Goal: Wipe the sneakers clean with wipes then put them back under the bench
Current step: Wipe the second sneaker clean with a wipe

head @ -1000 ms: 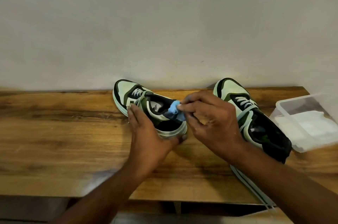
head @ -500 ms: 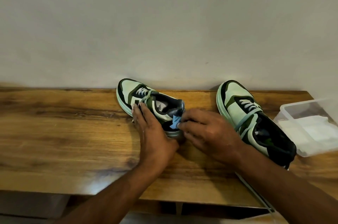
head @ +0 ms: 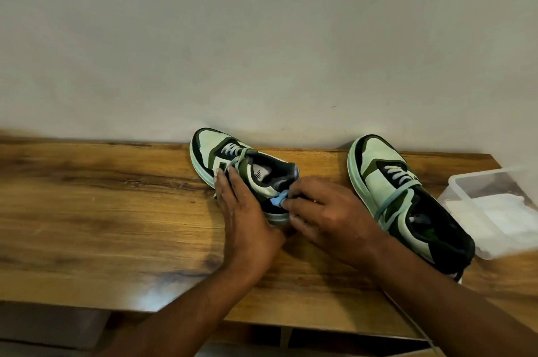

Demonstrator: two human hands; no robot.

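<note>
Bench (head: 102, 211): wooden top against a plain wall; both sneakers stand on it, so neither is under it yet.
Left sneaker (head: 233, 158): pale green, dark green and black, upright, toe toward the wall, heel toward you. This is the one you are working on.
Left hand (head: 247, 225): laid along the near side of the left sneaker, fingers stretched toward the laces, bracing the shoe.
Wipe (head: 279, 200): small blue wad, pressed against the heel quarter of the left sneaker.
Right hand (head: 329, 211): pinches the wipe at the fingertips, right beside your left hand, the two nearly touching at the heel.
Right sneaker (head: 393, 181): same colours, well apart to the right, untouched by either hand, its lace trailing off the front edge of the bench.
Container (head: 471, 181): clear plastic tub at the far right, just beside the right sneaker, white folded sheets inside, probably spare wipes.
Step in hand: rubbing the heel area of the left sneaker, by my judgement.
Handling advice: keep your left palm firm so the shoe does not skid; work short strokes along the panel seams and the pale sole edge; refold the wad to a fresh face once it soils.
Caution: mind the dangling lace when you lift the right sneaker.
</note>
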